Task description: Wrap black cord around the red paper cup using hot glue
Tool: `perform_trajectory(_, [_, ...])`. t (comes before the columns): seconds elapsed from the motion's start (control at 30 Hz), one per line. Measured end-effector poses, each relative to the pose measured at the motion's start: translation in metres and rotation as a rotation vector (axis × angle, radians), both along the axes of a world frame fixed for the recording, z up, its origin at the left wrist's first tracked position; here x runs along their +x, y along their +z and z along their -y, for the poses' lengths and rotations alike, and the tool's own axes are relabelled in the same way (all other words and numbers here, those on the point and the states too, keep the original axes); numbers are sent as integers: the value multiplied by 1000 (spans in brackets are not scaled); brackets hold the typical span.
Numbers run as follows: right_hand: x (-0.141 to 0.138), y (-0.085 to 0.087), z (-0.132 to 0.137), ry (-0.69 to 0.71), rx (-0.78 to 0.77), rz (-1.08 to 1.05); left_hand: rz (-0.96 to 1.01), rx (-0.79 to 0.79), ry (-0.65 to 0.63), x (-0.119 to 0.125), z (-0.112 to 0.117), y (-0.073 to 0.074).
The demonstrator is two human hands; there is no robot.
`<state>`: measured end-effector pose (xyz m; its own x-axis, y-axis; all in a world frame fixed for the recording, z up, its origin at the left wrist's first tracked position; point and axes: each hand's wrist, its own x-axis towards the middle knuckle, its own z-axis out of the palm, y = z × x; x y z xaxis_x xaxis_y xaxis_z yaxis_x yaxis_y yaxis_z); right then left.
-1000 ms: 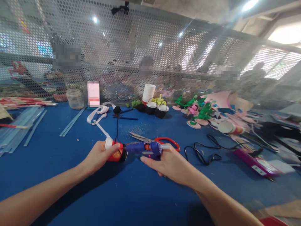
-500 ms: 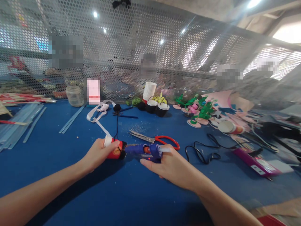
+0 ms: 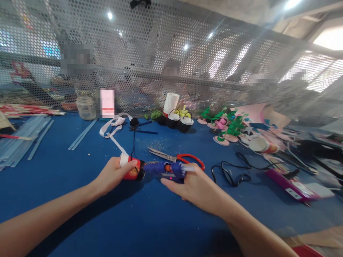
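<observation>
My left hand (image 3: 111, 175) is wrapped round a red paper cup (image 3: 133, 171) lying on its side, with black yarn at its right end. A white ribbon (image 3: 116, 142) runs from the cup's white part up to a loose loop. Black yarn also leads from the cup to a small black ball (image 3: 134, 122). In my right hand (image 3: 193, 182) is a blue glue gun (image 3: 157, 167), a clear glue stick (image 3: 189, 169) showing at its back and a small red light lit. The gun's nozzle points left at the cup's black end; whether it touches I cannot tell.
Red-handled scissors (image 3: 184, 157) lie just beyond the glue gun. A black cable (image 3: 227, 171) and a purple power strip (image 3: 292, 184) are at right. Stacked white cups (image 3: 171, 103), small black buckets (image 3: 185, 125), green paper plants (image 3: 227, 125) and glue sticks (image 3: 26, 137) stand or lie farther back.
The cup's black end has tilted slightly, and the glue gun has shifted a little to the right in view. Both hands keep their hold.
</observation>
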<state>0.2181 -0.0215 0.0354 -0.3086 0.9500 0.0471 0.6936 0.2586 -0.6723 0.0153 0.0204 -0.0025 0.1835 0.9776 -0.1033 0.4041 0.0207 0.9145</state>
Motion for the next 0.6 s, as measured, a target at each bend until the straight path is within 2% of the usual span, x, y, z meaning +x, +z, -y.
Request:
perform_trajectory(0.17, [2, -1, -4, -34, -93, -77, 20, 25, -53, 1, 1, 0])
perform_trajectory(0.6, [2, 0, -9, -36, -142, -107, 29, 51, -99, 1, 3, 0])
